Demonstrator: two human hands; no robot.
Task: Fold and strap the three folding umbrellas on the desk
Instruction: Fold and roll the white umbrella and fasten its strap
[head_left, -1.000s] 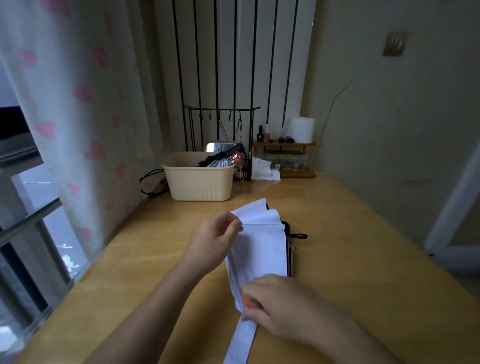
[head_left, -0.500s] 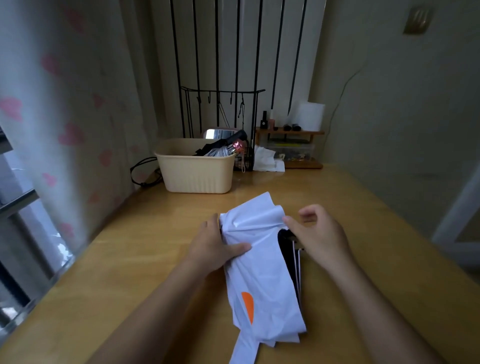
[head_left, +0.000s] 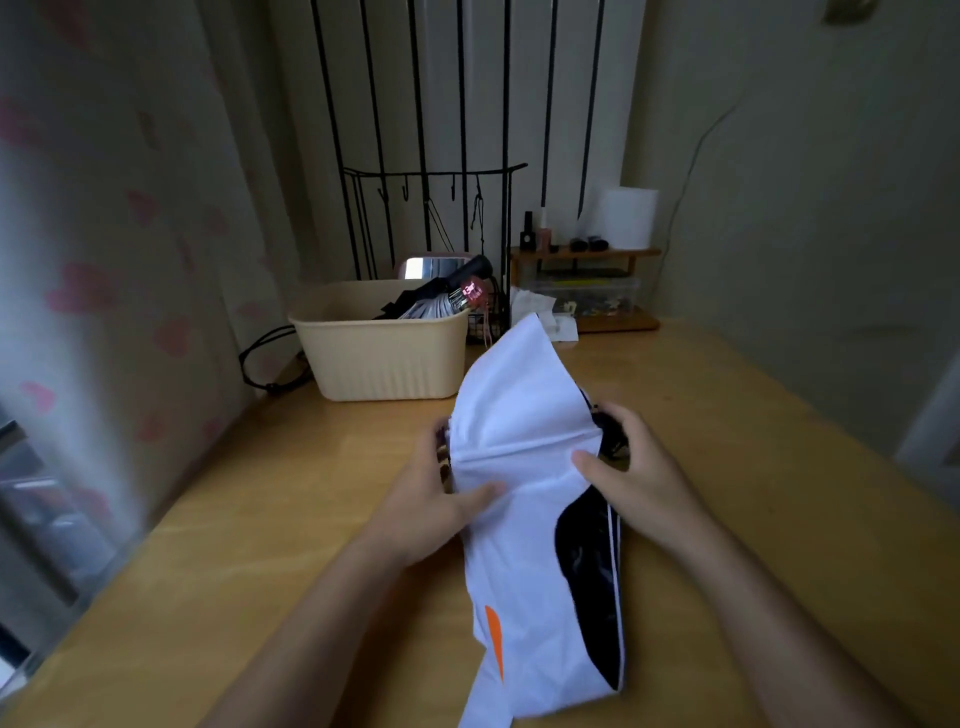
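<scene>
Gripping the white umbrella (head_left: 519, 410) are left hand (head_left: 431, 512) and right hand (head_left: 636, 470) — basket (head_left: 384, 361) behind.

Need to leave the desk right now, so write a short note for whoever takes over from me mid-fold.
Hands: left grip holds the left side of the white fabric folding umbrella with black lining, thumb on top; right grip holds its right side.
Where: its lower end rests on the wooden desk, canopy loose, no strap around it.
Done: what look like two folded umbrellas sit in the beige plastic basket.
Left: gather the pleats, roll the canopy, fasten the strap.
</scene>
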